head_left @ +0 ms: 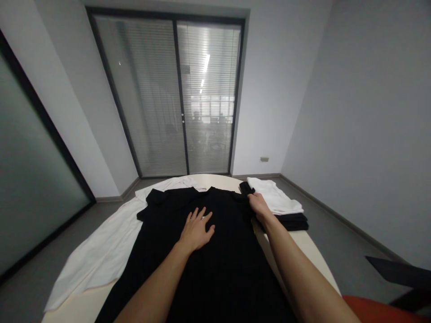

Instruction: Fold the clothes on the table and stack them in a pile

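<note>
A black T-shirt (215, 269) lies spread over the table, its neckline at the far end and its hem toward me. My left hand (197, 231) rests on the upper middle of the shirt, fingers spread. At the shirt's right sleeve, my right hand (259, 205) has its fingers closed on the black cloth. Part of that sleeve is hidden behind the hand. Just right of it is a stack with folded white cloth (274, 195) on top of folded black cloth (292, 222).
A white garment (104, 246) is laid along the left side of the pale table (313, 255). Something orange-red (380, 310) and a dark object (400, 273) are at the lower right. Glass doors with blinds (161, 98) stand beyond the table.
</note>
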Demonstrator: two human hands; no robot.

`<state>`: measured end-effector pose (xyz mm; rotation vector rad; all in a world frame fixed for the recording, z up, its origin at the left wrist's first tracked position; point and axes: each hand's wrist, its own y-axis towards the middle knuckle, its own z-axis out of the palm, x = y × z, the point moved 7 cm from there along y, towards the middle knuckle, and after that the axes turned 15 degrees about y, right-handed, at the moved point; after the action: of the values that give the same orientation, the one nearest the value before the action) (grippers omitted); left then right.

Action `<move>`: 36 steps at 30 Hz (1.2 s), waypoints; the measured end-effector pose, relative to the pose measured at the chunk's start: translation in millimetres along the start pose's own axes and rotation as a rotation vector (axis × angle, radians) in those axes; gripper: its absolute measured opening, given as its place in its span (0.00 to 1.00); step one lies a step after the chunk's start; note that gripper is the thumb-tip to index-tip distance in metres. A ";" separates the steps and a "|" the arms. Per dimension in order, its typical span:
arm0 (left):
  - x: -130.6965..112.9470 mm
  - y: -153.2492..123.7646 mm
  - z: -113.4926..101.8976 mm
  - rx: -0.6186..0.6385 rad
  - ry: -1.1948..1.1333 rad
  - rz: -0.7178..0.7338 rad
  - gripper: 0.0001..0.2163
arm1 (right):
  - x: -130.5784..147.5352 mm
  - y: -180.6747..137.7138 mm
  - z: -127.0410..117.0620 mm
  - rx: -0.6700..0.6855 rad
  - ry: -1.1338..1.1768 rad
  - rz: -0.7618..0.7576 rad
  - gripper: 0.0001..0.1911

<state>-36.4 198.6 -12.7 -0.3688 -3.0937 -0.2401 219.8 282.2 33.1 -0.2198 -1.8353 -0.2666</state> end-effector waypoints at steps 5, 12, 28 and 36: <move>-0.3 -0.1 0.7 -0.006 0.001 0.003 0.26 | 13.3 -7.7 14.6 0.114 0.047 -0.080 0.09; -0.3 1.6 3.0 -0.027 -0.009 -0.010 0.26 | 16.4 -50.3 55.6 0.827 -0.068 -0.159 0.15; -11.5 0.9 -9.0 -0.123 -0.107 0.111 0.22 | -20.6 -22.2 39.2 0.303 -0.558 -0.208 0.17; -8.9 1.5 -3.4 -0.077 -0.096 0.065 0.24 | -21.3 -23.7 45.2 0.287 -0.645 -0.257 0.16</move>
<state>-27.4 197.5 -9.4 -0.4970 -3.1663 -0.3514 177.3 272.6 -1.1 0.1548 -2.5181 -0.1089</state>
